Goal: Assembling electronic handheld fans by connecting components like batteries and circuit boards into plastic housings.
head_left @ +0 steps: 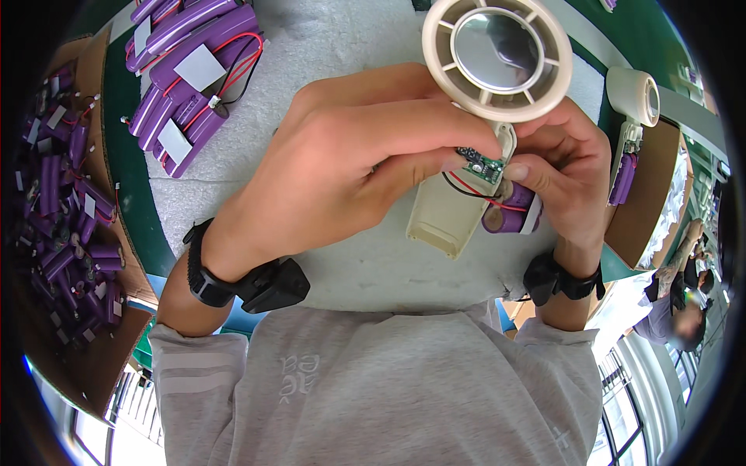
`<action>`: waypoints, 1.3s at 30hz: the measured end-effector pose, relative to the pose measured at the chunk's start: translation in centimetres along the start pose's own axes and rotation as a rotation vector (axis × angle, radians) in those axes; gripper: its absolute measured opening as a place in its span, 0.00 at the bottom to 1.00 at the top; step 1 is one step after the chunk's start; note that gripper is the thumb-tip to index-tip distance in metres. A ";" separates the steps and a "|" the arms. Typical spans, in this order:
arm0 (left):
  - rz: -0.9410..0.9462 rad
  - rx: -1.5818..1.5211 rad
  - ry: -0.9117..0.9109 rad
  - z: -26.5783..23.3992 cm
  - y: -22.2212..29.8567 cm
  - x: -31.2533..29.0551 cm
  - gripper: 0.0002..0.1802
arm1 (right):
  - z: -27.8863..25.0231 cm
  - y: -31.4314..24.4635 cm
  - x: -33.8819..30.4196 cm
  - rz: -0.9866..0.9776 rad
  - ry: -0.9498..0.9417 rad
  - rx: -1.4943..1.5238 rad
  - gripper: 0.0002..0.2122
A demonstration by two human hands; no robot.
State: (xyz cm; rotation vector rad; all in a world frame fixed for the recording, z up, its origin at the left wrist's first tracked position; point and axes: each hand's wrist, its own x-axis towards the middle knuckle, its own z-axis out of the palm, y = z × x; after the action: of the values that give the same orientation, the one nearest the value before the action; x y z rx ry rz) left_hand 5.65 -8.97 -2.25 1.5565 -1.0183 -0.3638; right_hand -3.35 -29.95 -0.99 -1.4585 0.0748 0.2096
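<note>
A cream handheld fan [432,29] with a round ringed head lies before me, its handle casing [439,221] opened toward my body. My left hand [342,155] pinches a small green circuit board [486,166] at the top of the handle. Around the fan's neck curls my right hand [571,167], its thumb at the board's right edge. Red and black wires run from the board to a purple battery pack [505,220] beside the casing, below my right hand. My fingers hide part of the board and the neck.
Purple battery packs with white pads [198,70] are piled at the far left on the white foam mat [311,35]. A cardboard box [128,272] full of such packs stands left. Another fan [633,97] lies right, near a cardboard box [649,194]. A person [676,322] is at the right.
</note>
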 end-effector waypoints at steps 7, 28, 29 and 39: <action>0.060 0.003 0.013 0.0 0.1 0.1 0.13 | -0.2 0.0 0.0 -0.008 -0.011 0.048 0.13; 0.100 0.009 0.011 0.3 0.3 -0.2 0.11 | 0.1 -0.1 -0.2 -0.038 0.012 0.095 0.12; 0.107 0.012 0.016 0.3 0.3 -0.1 0.11 | 0.1 -0.1 -0.2 -0.041 0.015 0.087 0.12; 0.085 0.022 0.020 0.3 0.4 -0.2 0.11 | 0.2 -0.3 0.0 0.025 0.033 0.062 0.12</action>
State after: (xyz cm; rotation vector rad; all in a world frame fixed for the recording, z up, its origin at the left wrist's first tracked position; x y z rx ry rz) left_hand 5.14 -9.01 -2.06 1.5282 -1.0723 -0.2790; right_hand -3.33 -29.82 -0.68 -1.4003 0.1258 0.2020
